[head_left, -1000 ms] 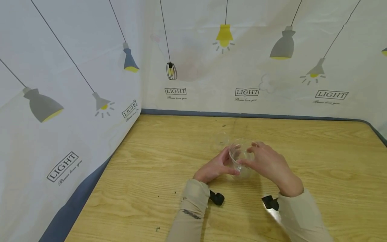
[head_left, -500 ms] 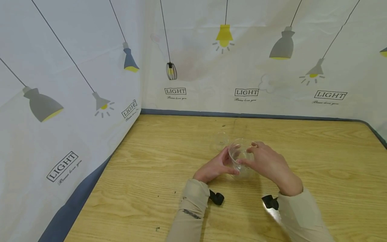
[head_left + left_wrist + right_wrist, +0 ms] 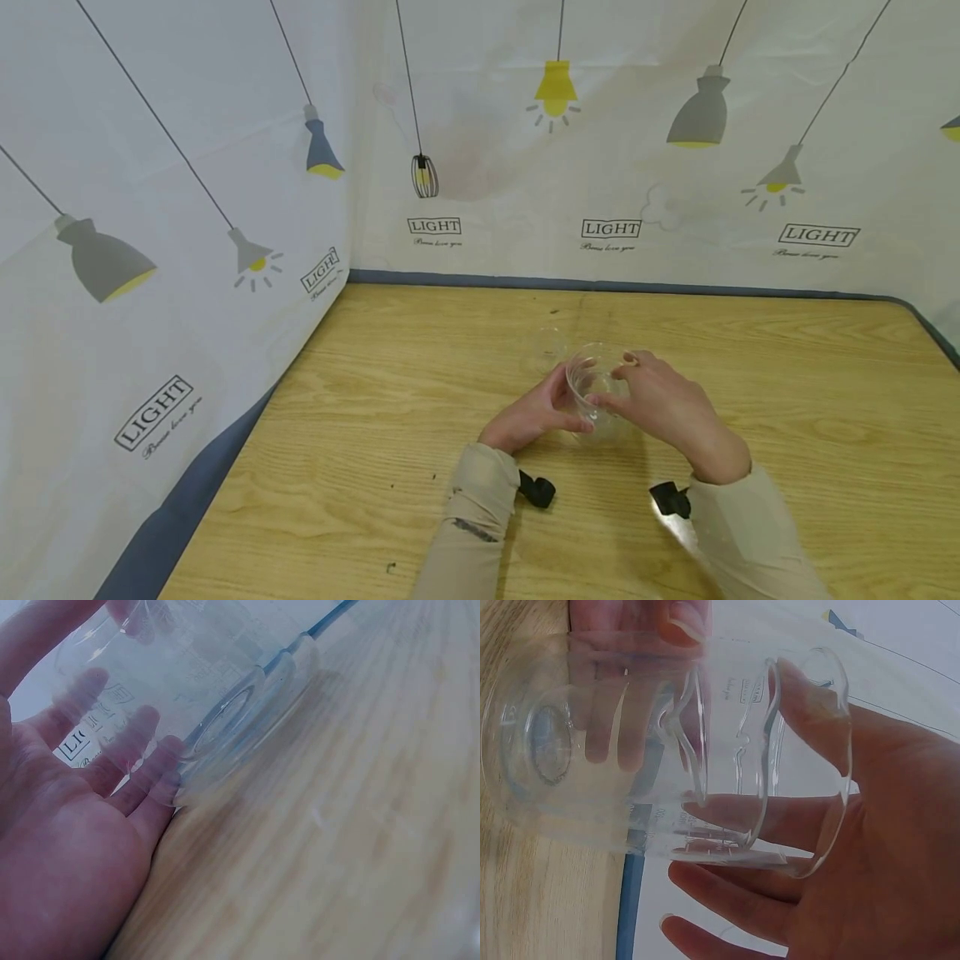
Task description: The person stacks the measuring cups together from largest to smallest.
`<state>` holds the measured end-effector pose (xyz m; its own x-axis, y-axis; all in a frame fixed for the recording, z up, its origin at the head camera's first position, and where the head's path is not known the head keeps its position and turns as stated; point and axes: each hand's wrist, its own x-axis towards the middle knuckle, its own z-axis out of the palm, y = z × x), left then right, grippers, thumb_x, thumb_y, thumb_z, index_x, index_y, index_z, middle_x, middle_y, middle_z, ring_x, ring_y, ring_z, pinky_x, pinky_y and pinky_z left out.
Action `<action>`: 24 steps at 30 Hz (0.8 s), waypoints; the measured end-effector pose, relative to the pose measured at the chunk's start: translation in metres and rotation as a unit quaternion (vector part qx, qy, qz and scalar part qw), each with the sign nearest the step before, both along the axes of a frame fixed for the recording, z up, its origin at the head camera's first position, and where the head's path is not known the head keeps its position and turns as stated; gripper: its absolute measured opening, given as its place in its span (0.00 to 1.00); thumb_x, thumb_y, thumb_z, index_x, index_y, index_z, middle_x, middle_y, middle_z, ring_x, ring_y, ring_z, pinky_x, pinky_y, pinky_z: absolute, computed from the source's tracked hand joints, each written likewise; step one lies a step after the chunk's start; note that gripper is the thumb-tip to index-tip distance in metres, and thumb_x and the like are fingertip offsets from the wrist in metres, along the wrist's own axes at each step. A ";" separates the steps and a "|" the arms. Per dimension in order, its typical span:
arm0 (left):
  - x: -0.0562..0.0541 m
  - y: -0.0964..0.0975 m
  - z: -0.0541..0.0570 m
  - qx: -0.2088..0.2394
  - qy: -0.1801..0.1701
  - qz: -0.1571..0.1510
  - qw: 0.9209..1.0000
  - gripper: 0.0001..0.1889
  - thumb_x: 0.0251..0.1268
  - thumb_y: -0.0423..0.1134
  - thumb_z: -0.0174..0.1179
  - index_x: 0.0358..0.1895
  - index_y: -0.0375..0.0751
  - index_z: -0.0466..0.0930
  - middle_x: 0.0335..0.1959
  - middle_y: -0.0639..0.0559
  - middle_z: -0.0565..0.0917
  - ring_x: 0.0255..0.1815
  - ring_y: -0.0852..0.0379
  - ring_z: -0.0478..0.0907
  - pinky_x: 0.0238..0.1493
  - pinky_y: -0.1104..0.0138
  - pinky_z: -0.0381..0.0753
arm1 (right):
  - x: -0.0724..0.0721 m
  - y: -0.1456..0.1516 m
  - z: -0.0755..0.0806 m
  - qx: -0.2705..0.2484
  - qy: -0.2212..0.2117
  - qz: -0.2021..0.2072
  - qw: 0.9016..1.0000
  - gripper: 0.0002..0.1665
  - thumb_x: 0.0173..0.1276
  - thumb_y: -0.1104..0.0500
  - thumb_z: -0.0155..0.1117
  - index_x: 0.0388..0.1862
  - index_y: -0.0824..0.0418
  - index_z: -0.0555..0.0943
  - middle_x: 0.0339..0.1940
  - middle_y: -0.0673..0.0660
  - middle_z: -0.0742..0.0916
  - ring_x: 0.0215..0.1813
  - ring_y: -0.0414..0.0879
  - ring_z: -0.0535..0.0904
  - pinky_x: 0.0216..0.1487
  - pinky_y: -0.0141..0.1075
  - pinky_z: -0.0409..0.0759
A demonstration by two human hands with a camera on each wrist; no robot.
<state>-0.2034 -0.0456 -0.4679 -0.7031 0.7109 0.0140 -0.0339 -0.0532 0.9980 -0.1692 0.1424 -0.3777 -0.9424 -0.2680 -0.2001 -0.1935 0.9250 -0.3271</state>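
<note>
Clear beakers with pouring spouts and printed marks, nested one inside another, stand upright on the table; in the head view their glass (image 3: 602, 382) is between both hands. My left hand (image 3: 528, 417) holds the outer beaker low on its left side, and in the left wrist view its fingers (image 3: 142, 739) show through the glass wall. From the right my right hand (image 3: 667, 408) reaches over the top, thumb and forefinger curled at the rims. In the right wrist view several spouted rims (image 3: 769, 750) show inside the outer beaker, with the right thumb and forefinger around them.
Another faint clear round vessel (image 3: 550, 343) stands just behind the left hand. The wood-grain table (image 3: 375, 417) ends at a white lamp-print curtain (image 3: 510, 183) with a blue lower edge. Black wrist devices (image 3: 537, 490) sit below each cuff.
Both hands and the beakers keep their places; the head view shifts only very slightly.
</note>
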 end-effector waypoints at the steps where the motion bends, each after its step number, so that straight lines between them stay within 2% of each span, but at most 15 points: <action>1: 0.000 0.000 0.000 0.001 -0.001 0.000 1.000 0.48 0.49 0.30 0.65 0.70 0.56 0.43 0.67 0.65 0.54 0.66 0.66 0.50 0.63 0.66 0.54 | 0.000 0.000 0.000 0.001 -0.001 0.000 1.000 0.46 0.55 0.27 0.46 0.55 0.62 0.74 0.64 0.69 0.64 0.62 0.63 0.60 0.41 0.59 0.70; 10: 0.000 0.000 -0.001 0.000 -0.003 -0.001 1.000 0.49 0.49 0.30 0.65 0.70 0.57 0.42 0.67 0.65 0.54 0.67 0.64 0.49 0.62 0.65 0.55 | 0.001 0.000 0.001 0.007 0.002 0.007 1.000 0.48 0.55 0.26 0.45 0.56 0.64 0.74 0.64 0.70 0.64 0.62 0.65 0.60 0.40 0.59 0.71; 19: -0.001 0.001 -0.001 -0.001 0.006 0.000 1.000 0.46 0.49 0.31 0.65 0.69 0.59 0.48 0.68 0.59 0.53 0.67 0.62 0.50 0.62 0.64 0.56 | 0.008 0.000 -0.001 0.013 0.046 0.006 0.999 0.44 0.57 0.28 0.46 0.53 0.63 0.76 0.62 0.71 0.65 0.60 0.67 0.61 0.40 0.60 0.71; 24: -0.001 0.001 -0.001 -0.004 0.010 0.001 1.000 0.44 0.49 0.30 0.65 0.67 0.63 0.51 0.67 0.62 0.55 0.67 0.62 0.50 0.62 0.64 0.55 | 0.009 -0.001 -0.001 0.027 0.059 0.001 0.998 0.45 0.56 0.27 0.44 0.53 0.63 0.76 0.62 0.73 0.64 0.59 0.68 0.62 0.39 0.61 0.71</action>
<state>-0.2048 -0.0451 -0.4689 -0.7043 0.7095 0.0228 -0.0133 -0.0453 0.9989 -0.1597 0.1411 -0.3791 -0.9596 -0.2624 -0.1014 -0.2305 0.9400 -0.2515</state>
